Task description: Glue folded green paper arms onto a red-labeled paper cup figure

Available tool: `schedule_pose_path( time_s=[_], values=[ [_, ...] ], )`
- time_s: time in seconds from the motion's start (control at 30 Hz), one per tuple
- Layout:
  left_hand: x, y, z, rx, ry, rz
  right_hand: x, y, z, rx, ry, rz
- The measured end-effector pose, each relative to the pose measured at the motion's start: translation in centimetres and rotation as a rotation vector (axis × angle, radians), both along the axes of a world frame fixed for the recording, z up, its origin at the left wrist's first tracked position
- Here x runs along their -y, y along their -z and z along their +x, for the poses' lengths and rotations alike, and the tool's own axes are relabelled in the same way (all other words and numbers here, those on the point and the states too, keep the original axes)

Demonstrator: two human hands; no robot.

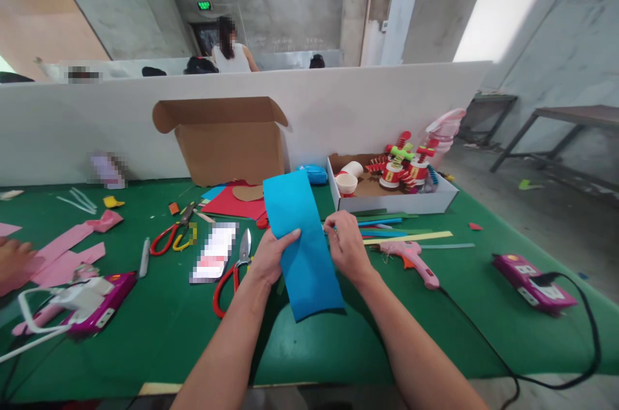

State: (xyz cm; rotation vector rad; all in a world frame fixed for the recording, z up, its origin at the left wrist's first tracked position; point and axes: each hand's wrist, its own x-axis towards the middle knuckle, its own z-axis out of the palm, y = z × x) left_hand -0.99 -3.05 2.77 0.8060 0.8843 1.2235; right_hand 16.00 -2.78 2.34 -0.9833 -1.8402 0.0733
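A long blue felt strip (300,242) is held up over the green table (155,332), tilted slightly. My left hand (271,258) grips its left edge, thumb on the front. My right hand (345,245) pinches its right edge at about the same height. Red-handled scissors (233,274) lie on the table just left of my left hand. A pink glue gun (411,258) lies to the right of my right hand.
Red and blue sheets (232,202) lie before an open cardboard box (227,139). A white box (396,194) of toy pieces stands at the right, coloured strips (406,237) before it. Another person's hand (14,262) and pink pieces (72,249) are at the left, purple power strips (534,281) at both sides.
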Motion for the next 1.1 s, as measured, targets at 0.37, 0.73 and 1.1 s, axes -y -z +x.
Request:
schedule_pose_path(
  time_s=[0.37, 0.73, 1.1],
  values=[
    [-0.4, -0.2, -0.7, -0.041, -0.127, 0.016, 7.4, -2.6, 0.0, -0.097, -0.386, -0.522],
    [-0.7, 0.0, -0.8, -0.020, -0.194, 0.015, 17.1, 2.8, 1.7, 0.494, -0.622, -0.813],
    [0.3, -2.3, -1.2, -0.495, 0.566, 0.053, 9.9, -3.3, 4.2, 0.414, -0.270, -0.081]
  ],
)
